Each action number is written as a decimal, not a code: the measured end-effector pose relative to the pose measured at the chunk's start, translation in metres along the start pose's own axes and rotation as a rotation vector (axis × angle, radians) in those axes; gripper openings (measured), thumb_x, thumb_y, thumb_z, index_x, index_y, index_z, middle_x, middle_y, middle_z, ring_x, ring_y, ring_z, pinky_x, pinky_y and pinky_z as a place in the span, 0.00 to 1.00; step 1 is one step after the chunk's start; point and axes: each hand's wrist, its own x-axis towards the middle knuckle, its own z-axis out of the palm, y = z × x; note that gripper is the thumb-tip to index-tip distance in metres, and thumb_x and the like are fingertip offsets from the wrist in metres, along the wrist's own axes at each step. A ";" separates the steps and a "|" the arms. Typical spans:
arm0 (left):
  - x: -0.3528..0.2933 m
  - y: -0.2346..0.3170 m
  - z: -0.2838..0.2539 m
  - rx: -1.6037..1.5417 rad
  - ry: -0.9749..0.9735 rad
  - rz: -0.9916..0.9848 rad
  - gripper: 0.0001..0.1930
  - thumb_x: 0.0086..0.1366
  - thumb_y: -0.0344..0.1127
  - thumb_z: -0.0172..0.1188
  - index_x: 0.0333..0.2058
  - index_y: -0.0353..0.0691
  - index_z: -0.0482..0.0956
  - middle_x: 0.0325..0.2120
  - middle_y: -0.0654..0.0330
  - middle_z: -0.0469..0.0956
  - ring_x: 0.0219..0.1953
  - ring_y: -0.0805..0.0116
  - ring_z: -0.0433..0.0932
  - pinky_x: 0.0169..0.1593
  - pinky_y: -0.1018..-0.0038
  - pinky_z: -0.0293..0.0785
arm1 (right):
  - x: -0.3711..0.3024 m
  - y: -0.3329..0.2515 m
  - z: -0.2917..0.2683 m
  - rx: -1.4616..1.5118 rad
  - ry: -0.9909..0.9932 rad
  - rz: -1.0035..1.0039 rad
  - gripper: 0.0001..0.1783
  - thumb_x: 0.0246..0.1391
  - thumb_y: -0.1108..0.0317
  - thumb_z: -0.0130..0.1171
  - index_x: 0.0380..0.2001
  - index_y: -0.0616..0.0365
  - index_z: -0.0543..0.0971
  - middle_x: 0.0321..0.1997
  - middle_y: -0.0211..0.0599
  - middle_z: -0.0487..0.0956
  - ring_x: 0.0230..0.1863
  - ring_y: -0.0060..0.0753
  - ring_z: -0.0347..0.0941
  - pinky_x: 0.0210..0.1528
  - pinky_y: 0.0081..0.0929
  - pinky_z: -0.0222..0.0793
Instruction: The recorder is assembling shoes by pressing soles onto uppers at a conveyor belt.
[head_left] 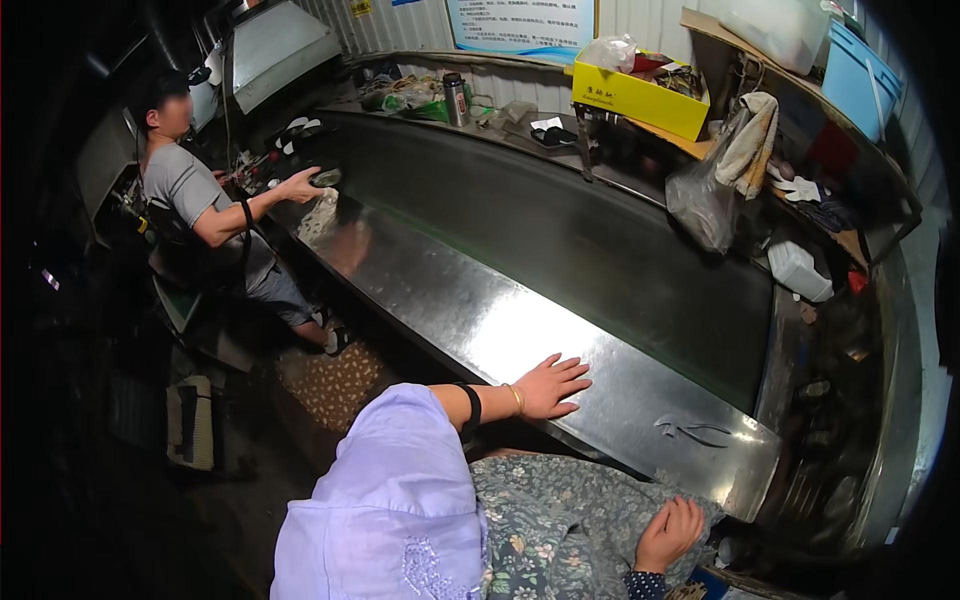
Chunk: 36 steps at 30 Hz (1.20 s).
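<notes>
My left hand point(550, 388) lies flat, fingers spread, on the shiny metal ledge point(620, 370) along the near side of a dark conveyor belt point(560, 230). It holds nothing. A pair of pliers point(695, 434) rests on the same ledge, to the right of that hand and apart from it. My right hand point(670, 533) is over the floral apron point(560, 520) on my lap, fingers loosely bent and nothing visible in them. A lavender sleeve covers my upper left arm; a dark dotted cuff shows at my right wrist.
A seated co-worker point(215, 200) at the far left holds a dark object point(325, 178) over the belt's end. Behind the belt stand a thermos point(455, 100), a yellow box point(640, 98), a hanging plastic bag point(705, 205) and a blue bin point(860, 80). A white jug point(800, 271) is at right.
</notes>
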 end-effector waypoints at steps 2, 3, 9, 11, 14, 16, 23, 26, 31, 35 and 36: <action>0.001 -0.001 0.001 -0.009 0.009 -0.005 0.29 0.67 0.53 0.49 0.62 0.46 0.66 0.67 0.53 0.59 0.69 0.53 0.55 0.69 0.48 0.48 | 0.000 0.000 -0.001 -0.015 -0.003 0.011 0.12 0.60 0.68 0.51 0.35 0.64 0.81 0.45 0.45 0.80 0.55 0.53 0.70 0.67 0.52 0.53; 0.001 -0.001 0.000 -0.016 0.003 -0.001 0.29 0.67 0.53 0.49 0.62 0.46 0.66 0.67 0.53 0.59 0.69 0.53 0.55 0.69 0.48 0.48 | 0.000 0.001 -0.001 -0.002 0.001 0.010 0.12 0.59 0.68 0.52 0.35 0.63 0.81 0.45 0.44 0.80 0.55 0.53 0.70 0.67 0.53 0.54; -0.001 -0.003 0.001 -0.012 0.027 -0.011 0.29 0.67 0.53 0.50 0.62 0.47 0.66 0.66 0.54 0.60 0.69 0.51 0.56 0.68 0.47 0.50 | -0.002 0.002 0.002 0.020 0.024 -0.007 0.10 0.57 0.69 0.53 0.35 0.62 0.81 0.44 0.43 0.81 0.54 0.53 0.71 0.66 0.53 0.55; 0.000 -0.003 0.001 -0.033 0.029 0.000 0.29 0.67 0.53 0.51 0.62 0.46 0.66 0.66 0.53 0.61 0.69 0.51 0.57 0.68 0.47 0.50 | -0.001 0.002 0.002 0.021 0.035 -0.002 0.10 0.57 0.69 0.54 0.35 0.62 0.81 0.44 0.43 0.81 0.54 0.53 0.71 0.66 0.53 0.55; 0.001 -0.008 0.001 -0.109 0.029 -0.003 0.29 0.65 0.51 0.54 0.61 0.43 0.67 0.65 0.49 0.61 0.68 0.49 0.58 0.68 0.47 0.51 | 0.001 0.000 0.001 0.000 0.041 0.001 0.10 0.56 0.69 0.54 0.35 0.62 0.81 0.44 0.43 0.81 0.53 0.53 0.72 0.66 0.53 0.55; 0.004 -0.023 0.001 -0.224 0.128 0.037 0.28 0.61 0.45 0.60 0.57 0.37 0.69 0.62 0.43 0.63 0.64 0.44 0.61 0.67 0.53 0.57 | 0.002 -0.002 0.002 0.018 0.034 -0.013 0.09 0.58 0.70 0.53 0.34 0.63 0.81 0.44 0.43 0.81 0.53 0.53 0.72 0.66 0.53 0.56; 0.078 -0.129 -0.055 0.076 0.540 -0.366 0.34 0.53 0.36 0.64 0.58 0.34 0.66 0.64 0.37 0.58 0.67 0.37 0.55 0.70 0.52 0.50 | 0.010 -0.006 0.001 -0.017 0.033 0.012 0.09 0.57 0.70 0.53 0.34 0.62 0.80 0.44 0.43 0.81 0.53 0.54 0.72 0.65 0.54 0.56; 0.089 -0.242 -0.068 0.324 0.629 -0.905 0.41 0.54 0.46 0.67 0.59 0.26 0.61 0.61 0.33 0.60 0.67 0.41 0.55 0.69 0.53 0.51 | 0.019 -0.013 0.004 0.013 0.029 0.001 0.08 0.57 0.70 0.53 0.34 0.62 0.80 0.44 0.43 0.81 0.53 0.54 0.72 0.65 0.54 0.57; 0.105 -0.315 -0.093 -0.298 0.532 -1.517 0.47 0.51 0.53 0.72 0.59 0.26 0.59 0.58 0.39 0.69 0.60 0.46 0.70 0.62 0.60 0.68 | 0.035 -0.016 0.008 -0.052 -0.089 0.005 0.07 0.53 0.70 0.56 0.34 0.59 0.80 0.45 0.40 0.80 0.53 0.51 0.72 0.65 0.53 0.58; 0.101 -0.325 -0.073 -0.342 0.503 -1.506 0.39 0.52 0.47 0.73 0.54 0.25 0.67 0.53 0.41 0.74 0.55 0.50 0.75 0.60 0.63 0.70 | 0.037 -0.014 0.015 -0.072 -0.024 -0.003 0.07 0.54 0.69 0.55 0.34 0.58 0.79 0.44 0.39 0.80 0.53 0.50 0.73 0.63 0.52 0.61; 0.102 -0.322 -0.065 -0.366 0.505 -1.522 0.36 0.52 0.44 0.73 0.52 0.23 0.70 0.53 0.41 0.75 0.54 0.52 0.77 0.59 0.64 0.71 | 0.041 -0.015 0.015 -0.033 -0.026 -0.016 0.07 0.54 0.69 0.55 0.34 0.58 0.79 0.43 0.39 0.80 0.52 0.49 0.73 0.62 0.52 0.62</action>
